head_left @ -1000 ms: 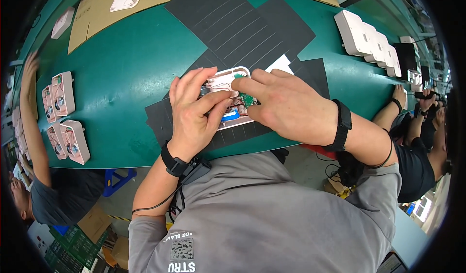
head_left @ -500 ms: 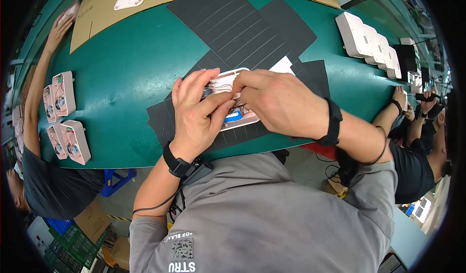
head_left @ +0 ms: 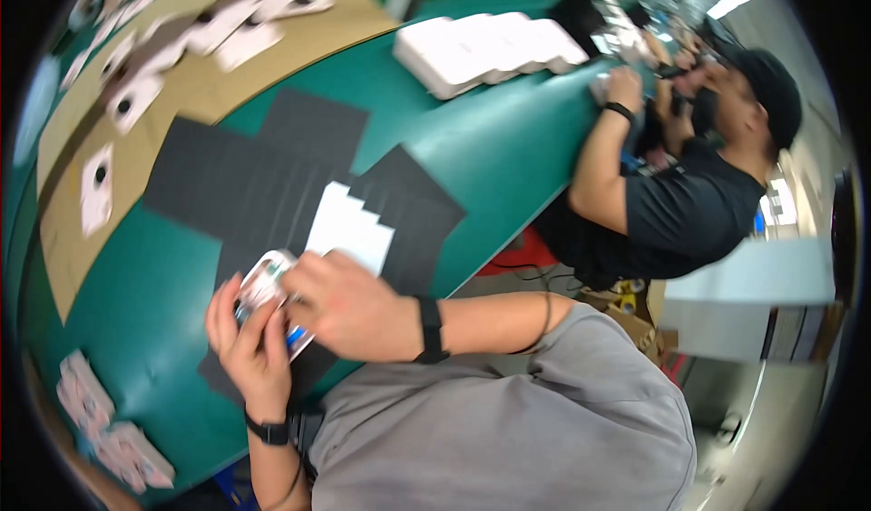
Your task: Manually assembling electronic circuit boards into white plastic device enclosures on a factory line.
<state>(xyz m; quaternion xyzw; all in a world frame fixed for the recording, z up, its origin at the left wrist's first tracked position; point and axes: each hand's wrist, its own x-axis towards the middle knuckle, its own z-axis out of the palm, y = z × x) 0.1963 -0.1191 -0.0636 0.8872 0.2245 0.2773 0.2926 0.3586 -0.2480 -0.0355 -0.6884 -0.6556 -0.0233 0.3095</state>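
Observation:
An open white and pinkish device housing (head_left: 270, 263) is tilted between my hands near the front of the table. A blue part (head_left: 296, 335), shaped like a small battery, shows inside it. My left hand (head_left: 249, 357) is closed around the housing's near-left side, with the thumb over the opening. Bent over the right side of the opening, my right hand (head_left: 358, 316) has its fingers pressed together at the inside. Whatever those fingertips pinch is hidden and blurred. Wiring seen earlier inside cannot be made out now.
Black sheets (head_left: 209, 180) and white stepped sheets (head_left: 349, 230) lie beyond the housing. White housings (head_left: 454, 55) stand in a row at the back. More open housings (head_left: 86, 388) sit at left. Cardboard (head_left: 68, 248) bears pale panels. A co-worker (head_left: 689, 193) sits at right.
The view has swung to the right, bringing the co-worker and the cardboard's panels into sight. My hands keep hold at the housing, which looks more tilted.

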